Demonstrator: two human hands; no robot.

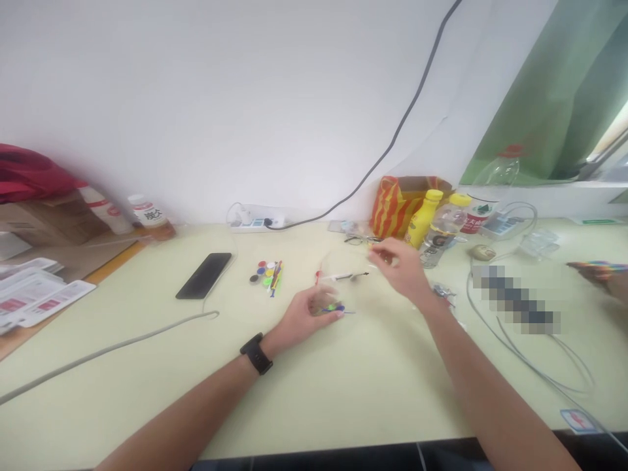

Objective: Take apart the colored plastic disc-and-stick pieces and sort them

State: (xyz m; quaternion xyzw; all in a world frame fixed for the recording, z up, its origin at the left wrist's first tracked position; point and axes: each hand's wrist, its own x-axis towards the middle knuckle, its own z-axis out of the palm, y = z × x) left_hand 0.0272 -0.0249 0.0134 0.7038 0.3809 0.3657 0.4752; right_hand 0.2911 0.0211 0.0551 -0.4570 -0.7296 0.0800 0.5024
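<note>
At frame centre, the left hand (307,314) curves its fingers by blue-green pieces (334,307) on the counter (294,399), grip unclear; right of centre, the right hand (403,269) pinches a yellow bit (369,247).

- Bench (275,412): smooth, mostly matt
- Phone (205,276): glossy, glass-like face
- Coloured discs (261,264): smooth plastic by their look
- Blue-green pieces (334,308): plastic-looking, finish blurred
- Yellow-capped clear bottle (444,227): shiny, see-through plastic
- Striped bag (386,206): creased; paper or plastic, cannot tell
- Box (63,222): matt cardboard
- Red bundle (34,173): folded cloth
</note>
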